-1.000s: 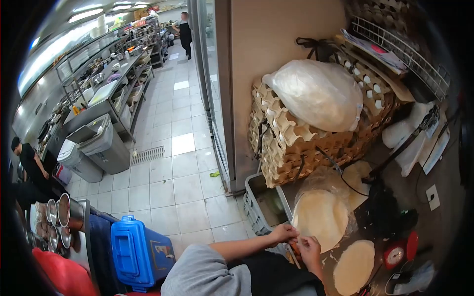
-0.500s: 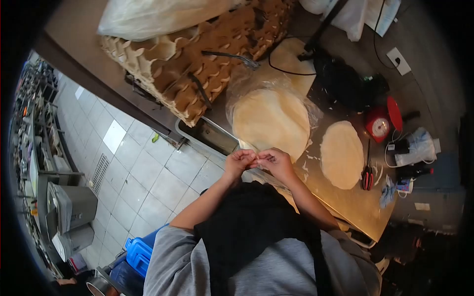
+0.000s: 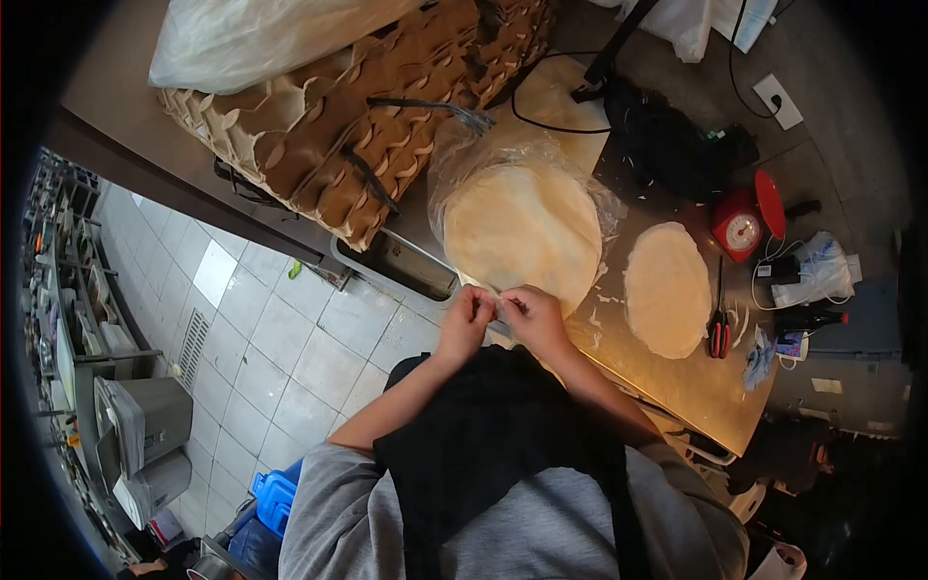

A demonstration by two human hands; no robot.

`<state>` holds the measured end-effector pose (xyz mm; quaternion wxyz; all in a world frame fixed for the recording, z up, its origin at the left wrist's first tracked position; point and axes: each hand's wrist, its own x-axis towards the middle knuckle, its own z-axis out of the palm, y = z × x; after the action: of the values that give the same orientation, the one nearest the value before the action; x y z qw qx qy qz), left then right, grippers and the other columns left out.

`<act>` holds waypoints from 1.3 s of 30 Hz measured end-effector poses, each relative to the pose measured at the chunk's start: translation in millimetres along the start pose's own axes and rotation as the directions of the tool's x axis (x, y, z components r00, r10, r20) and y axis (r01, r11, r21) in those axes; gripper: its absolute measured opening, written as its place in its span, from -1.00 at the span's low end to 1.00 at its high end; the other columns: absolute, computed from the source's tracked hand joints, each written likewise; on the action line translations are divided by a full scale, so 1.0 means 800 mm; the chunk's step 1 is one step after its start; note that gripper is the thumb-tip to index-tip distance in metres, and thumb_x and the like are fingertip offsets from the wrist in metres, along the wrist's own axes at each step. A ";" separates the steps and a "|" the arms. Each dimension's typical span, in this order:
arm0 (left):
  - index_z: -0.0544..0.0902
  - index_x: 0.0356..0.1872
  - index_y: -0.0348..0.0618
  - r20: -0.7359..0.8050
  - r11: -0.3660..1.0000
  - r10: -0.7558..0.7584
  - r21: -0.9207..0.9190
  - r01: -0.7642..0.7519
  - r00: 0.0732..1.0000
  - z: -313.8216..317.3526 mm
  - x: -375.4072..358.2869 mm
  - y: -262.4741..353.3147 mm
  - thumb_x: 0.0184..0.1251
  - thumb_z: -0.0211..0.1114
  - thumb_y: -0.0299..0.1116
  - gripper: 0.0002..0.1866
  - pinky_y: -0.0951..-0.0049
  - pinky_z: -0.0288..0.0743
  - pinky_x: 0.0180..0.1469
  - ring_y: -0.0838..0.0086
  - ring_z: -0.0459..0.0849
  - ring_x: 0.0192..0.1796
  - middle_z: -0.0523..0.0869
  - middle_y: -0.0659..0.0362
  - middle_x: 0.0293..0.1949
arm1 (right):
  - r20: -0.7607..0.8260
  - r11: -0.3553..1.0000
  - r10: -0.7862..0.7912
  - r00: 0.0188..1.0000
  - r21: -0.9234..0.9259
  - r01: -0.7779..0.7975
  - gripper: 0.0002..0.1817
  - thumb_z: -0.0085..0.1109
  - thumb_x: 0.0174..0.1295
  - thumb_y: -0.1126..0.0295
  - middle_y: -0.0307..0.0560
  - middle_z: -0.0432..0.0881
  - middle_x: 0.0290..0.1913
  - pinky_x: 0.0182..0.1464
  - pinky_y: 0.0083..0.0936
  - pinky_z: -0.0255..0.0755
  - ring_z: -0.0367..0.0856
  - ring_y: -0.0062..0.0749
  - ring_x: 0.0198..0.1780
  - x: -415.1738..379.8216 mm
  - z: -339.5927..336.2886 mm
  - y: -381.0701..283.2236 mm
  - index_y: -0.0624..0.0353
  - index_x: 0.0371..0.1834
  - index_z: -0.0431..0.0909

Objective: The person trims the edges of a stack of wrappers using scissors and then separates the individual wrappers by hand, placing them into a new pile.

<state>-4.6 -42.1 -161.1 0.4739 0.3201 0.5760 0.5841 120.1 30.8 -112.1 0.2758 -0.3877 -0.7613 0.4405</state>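
Observation:
Both hands meet at the near edge of a large pale round sheet (image 3: pixel 522 237), which lies on clear plastic (image 3: pixel 454 159). My left hand (image 3: pixel 469 319) is closed, its fingertips pinching a thin pale piece at that edge. My right hand (image 3: pixel 532 314) is closed beside it, fingertips pinched on the same thin piece, largely hidden by the fingers. Farther right, a smaller pale oval sheet (image 3: pixel 667 290) lies flat on the metal table (image 3: pixel 619 372). Small pale scraps lie between the two sheets.
Red-handled scissors (image 3: pixel 718 333) lie right of the oval sheet, with a red scale (image 3: pixel 742 227) behind. Stacked egg trays (image 3: pixel 319 135) stand at the back left. A black bundle (image 3: pixel 667 145) and cable lie at the back. A blue container (image 3: pixel 275 501) is at the lower left.
The view has shifted slightly. My hands have moved a little apart at the fingertips, still at the near edge of the large sheet.

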 end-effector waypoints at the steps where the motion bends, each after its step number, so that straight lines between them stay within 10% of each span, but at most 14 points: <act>1: 0.40 -0.23 -0.27 -0.033 0.997 0.010 0.075 -0.008 0.999 0.004 -0.002 0.001 0.43 0.08 -0.40 -0.87 0.50 0.49 -0.29 0.49 0.59 -0.40 0.59 0.16 -0.44 | -0.019 0.993 -0.063 0.998 -0.098 0.061 -0.94 0.21 0.09 0.54 0.02 0.62 -0.39 -0.33 -0.43 0.48 0.62 -0.19 -0.39 0.001 0.001 -0.003 0.25 -0.36 0.57; 15: 0.36 -0.21 -0.27 -0.126 0.942 0.052 0.335 -0.007 0.991 -0.003 0.001 0.022 0.40 0.13 -0.38 -0.82 0.48 0.49 -0.36 0.53 0.56 -0.43 0.55 0.15 -0.46 | -0.034 0.958 -0.131 0.991 -0.261 0.117 -0.94 0.11 0.15 0.47 0.06 0.55 -0.40 -0.23 -0.23 0.44 0.55 0.03 -0.29 0.000 0.008 -0.015 0.23 -0.35 0.51; 33: 0.38 -0.29 -0.20 -0.020 0.953 -0.172 -0.257 0.162 0.985 -0.007 -0.004 0.021 0.42 0.14 -0.39 -0.85 0.59 0.51 -0.38 0.60 0.51 -0.50 0.51 0.24 -0.46 | -0.154 0.967 -0.158 0.975 -0.222 0.122 -0.97 0.11 0.12 0.55 0.04 0.53 -0.38 -0.25 -0.23 0.42 0.54 0.02 -0.29 0.032 0.020 -0.016 0.21 -0.38 0.48; 39: 0.39 -0.28 -0.20 -0.167 0.995 0.076 0.082 -0.063 0.983 -0.010 0.014 -0.005 0.42 0.14 -0.37 -0.85 0.55 0.50 -0.38 0.58 0.52 -0.46 0.52 0.22 -0.44 | -0.084 0.950 -0.219 0.972 -0.245 0.193 -0.97 0.10 0.14 0.52 0.03 0.51 -0.38 -0.24 -0.21 0.41 0.52 0.02 -0.29 0.023 0.027 -0.025 0.21 -0.37 0.46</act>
<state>-14.9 -35.3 -168.2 0.3897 0.3070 0.6248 0.6030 86.6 29.9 -103.4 0.3143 -0.3595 -0.8280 0.2939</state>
